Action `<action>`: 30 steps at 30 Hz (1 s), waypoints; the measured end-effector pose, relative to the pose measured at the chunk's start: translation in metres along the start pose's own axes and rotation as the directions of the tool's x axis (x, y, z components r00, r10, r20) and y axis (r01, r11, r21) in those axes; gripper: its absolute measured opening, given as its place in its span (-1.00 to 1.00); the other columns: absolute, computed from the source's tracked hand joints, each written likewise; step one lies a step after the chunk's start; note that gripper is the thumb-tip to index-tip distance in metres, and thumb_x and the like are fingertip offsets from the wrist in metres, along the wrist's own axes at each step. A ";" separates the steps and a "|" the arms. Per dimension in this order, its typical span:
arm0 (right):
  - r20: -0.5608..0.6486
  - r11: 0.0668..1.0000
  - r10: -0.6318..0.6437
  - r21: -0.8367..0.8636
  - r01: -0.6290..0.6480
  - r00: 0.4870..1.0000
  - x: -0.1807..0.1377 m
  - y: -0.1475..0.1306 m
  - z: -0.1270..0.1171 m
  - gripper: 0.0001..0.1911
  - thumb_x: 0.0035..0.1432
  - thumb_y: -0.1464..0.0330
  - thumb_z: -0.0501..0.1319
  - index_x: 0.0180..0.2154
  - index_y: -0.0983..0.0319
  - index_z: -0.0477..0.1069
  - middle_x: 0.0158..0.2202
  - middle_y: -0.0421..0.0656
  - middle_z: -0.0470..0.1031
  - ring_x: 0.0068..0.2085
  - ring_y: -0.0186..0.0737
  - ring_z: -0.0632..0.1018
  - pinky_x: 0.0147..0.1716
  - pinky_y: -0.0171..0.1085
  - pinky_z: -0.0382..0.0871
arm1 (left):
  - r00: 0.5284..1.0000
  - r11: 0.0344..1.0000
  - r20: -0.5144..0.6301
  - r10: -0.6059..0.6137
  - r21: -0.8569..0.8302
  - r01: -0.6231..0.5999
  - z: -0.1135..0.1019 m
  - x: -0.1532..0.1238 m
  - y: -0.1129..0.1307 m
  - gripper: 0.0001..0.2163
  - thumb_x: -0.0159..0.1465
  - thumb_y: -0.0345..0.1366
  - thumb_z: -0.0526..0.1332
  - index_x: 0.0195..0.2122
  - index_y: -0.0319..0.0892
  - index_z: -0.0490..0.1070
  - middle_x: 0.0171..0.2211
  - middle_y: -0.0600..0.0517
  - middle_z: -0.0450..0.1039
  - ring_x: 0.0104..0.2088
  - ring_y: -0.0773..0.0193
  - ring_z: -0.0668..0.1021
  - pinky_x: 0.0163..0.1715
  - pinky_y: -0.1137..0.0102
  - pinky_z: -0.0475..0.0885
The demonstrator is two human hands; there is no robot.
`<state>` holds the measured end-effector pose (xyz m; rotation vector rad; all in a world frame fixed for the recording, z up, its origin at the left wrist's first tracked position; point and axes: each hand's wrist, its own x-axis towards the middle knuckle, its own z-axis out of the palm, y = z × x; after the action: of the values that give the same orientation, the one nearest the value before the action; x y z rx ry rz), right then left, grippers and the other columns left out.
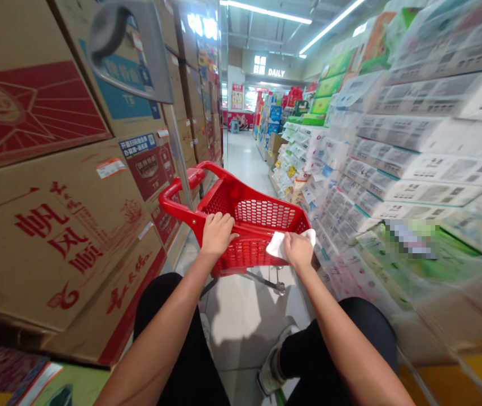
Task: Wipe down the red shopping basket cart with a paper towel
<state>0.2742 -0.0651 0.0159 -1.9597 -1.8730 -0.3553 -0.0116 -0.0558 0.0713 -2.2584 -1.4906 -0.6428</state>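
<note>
The white cloth lies crumpled on the near rim of a red plastic shopping trolley-basket. Its long axis runs sideways along that rim. The right hand is closed down on the cloth and presses it against the red plastic. Most of the cloth sticks out on the thumb side, toward the left, and a small corner shows past the knuckles on the right. The left hand is well apart from the cloth, with its fingers curled over the same rim near the basket's left corner.

The basket stands on the pale floor, open side up. Its red loop handle is at the far left end, pointing away up the aisle. The person's knees in black trousers are bent on either side below the arms. Stacked cardboard boxes with red print wall the left side, and shelves of wrapped tissue packs line the right.
</note>
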 end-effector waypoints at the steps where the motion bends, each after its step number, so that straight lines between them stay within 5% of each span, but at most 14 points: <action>1: 0.002 0.999 -0.028 0.024 0.028 1.000 0.001 -0.015 0.000 -0.50 0.47 0.22 -0.13 -0.20 0.27 0.54 -0.24 0.01 0.62 -0.18 -0.10 0.58 -0.13 -0.23 0.20 | 1.000 1.000 0.000 0.002 0.000 -0.002 0.000 0.001 0.001 -0.80 0.19 -0.16 0.34 -0.22 -0.07 0.43 -0.16 -0.11 0.48 -0.07 -0.04 0.41 0.01 0.07 0.22; 6: 0.037 0.977 -0.169 0.137 0.162 0.985 0.005 -0.095 -0.007 -0.50 0.49 0.18 -0.16 -0.18 0.22 0.49 -0.19 -0.04 0.61 -0.12 -0.14 0.56 -0.08 -0.24 0.18 | 0.999 0.999 -0.023 0.023 -0.038 -0.024 0.000 0.006 -0.006 -0.82 0.19 -0.15 0.31 -0.27 -0.10 0.45 -0.20 -0.11 0.52 -0.11 -0.02 0.42 -0.03 0.08 0.20; 9: 0.072 0.958 -0.230 0.191 0.213 0.970 0.003 -0.113 -0.014 -0.50 0.51 0.17 -0.20 -0.09 0.19 0.46 -0.12 -0.07 0.61 -0.10 -0.15 0.57 -0.08 -0.25 0.20 | 0.999 0.997 -0.052 0.007 -0.071 -0.011 0.001 0.010 -0.018 -0.83 0.22 -0.14 0.23 -0.36 -0.12 0.45 -0.29 -0.09 0.53 -0.16 0.01 0.42 -0.05 0.08 0.19; 17: 0.322 0.961 -0.274 0.121 0.248 0.906 -0.020 -0.079 -0.032 -0.47 0.47 0.05 -0.20 -0.03 0.19 0.42 -0.16 -0.01 0.61 -0.17 -0.07 0.61 -0.22 -0.24 0.30 | 0.981 0.977 -0.052 -0.188 -0.109 0.181 0.020 0.028 -0.068 -0.67 0.27 -0.13 0.11 -0.59 -0.11 0.43 -0.47 -0.11 0.52 -0.21 0.00 0.41 0.01 0.01 0.17; 21: 0.376 0.936 -0.345 0.075 0.343 0.860 -0.034 -0.046 -0.033 -0.46 0.46 0.04 -0.16 -0.07 0.24 0.44 -0.24 0.03 0.60 -0.19 -0.04 0.61 -0.19 -0.21 0.32 | 0.960 0.955 -0.061 -0.273 -0.136 0.263 0.034 0.035 -0.096 -0.80 0.20 -0.21 0.17 -0.48 -0.12 0.52 -0.12 -0.14 0.52 0.09 -0.11 0.37 0.23 -0.06 0.07; 24: 0.313 0.869 -0.490 0.110 0.482 0.813 -0.041 -0.034 -0.029 -0.52 0.44 0.06 -0.07 -0.10 0.27 0.43 -0.22 0.04 0.58 -0.13 -0.03 0.57 -0.07 -0.16 0.30 | 0.878 0.879 -0.115 -0.465 -0.178 0.442 0.048 0.045 -0.102 -0.70 0.18 -0.26 0.20 -0.08 -0.16 0.52 0.33 -0.18 0.15 0.36 -0.20 0.11 0.34 -0.14 -0.15; 28: 0.223 0.834 -0.552 0.153 0.531 0.803 -0.040 -0.050 -0.020 -0.64 0.41 0.11 0.05 -0.12 0.27 0.40 -0.19 0.02 0.56 -0.11 -0.04 0.53 -0.06 -0.17 0.28 | 0.598 0.538 -0.004 -0.802 -0.440 0.719 0.078 0.054 -0.071 -0.11 0.06 -0.30 0.33 0.40 -0.22 -0.04 0.46 -0.34 -0.30 0.44 -0.26 -0.07 0.34 -0.19 -0.09; 30: 0.228 0.846 -0.533 0.154 0.510 0.815 -0.037 -0.065 -0.014 -0.65 0.41 0.12 0.05 -0.12 0.27 0.40 -0.22 0.02 0.56 -0.15 -0.05 0.53 -0.11 -0.17 0.28 | 0.585 0.398 0.109 -0.804 -0.633 0.664 0.095 0.051 -0.048 0.01 0.04 -0.38 0.32 0.44 -0.27 -0.28 0.46 -0.38 -0.28 0.46 -0.13 -0.03 0.38 -0.01 -0.02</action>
<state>0.2082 -0.1034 0.0192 -1.4558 -2.5526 -0.1625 -0.0222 0.0515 0.0226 -1.6165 -2.4379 -1.8329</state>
